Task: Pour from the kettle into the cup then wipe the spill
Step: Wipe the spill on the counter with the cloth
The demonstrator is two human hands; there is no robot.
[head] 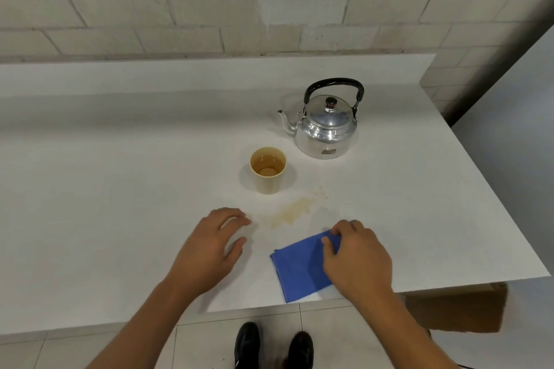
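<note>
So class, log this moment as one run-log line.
pour: done | cup: filled | spill: unwiped | right hand: on blue cloth | left hand: free

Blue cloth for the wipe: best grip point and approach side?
Take the blue cloth at its far corner, the end nearest the spill, coming from above on the right. It lies flat and folded on the counter, so a pinch at that raised edge lifts it cleanly. The right hand already has thumb and fingers there; the left hand rests empty beside it.
</note>
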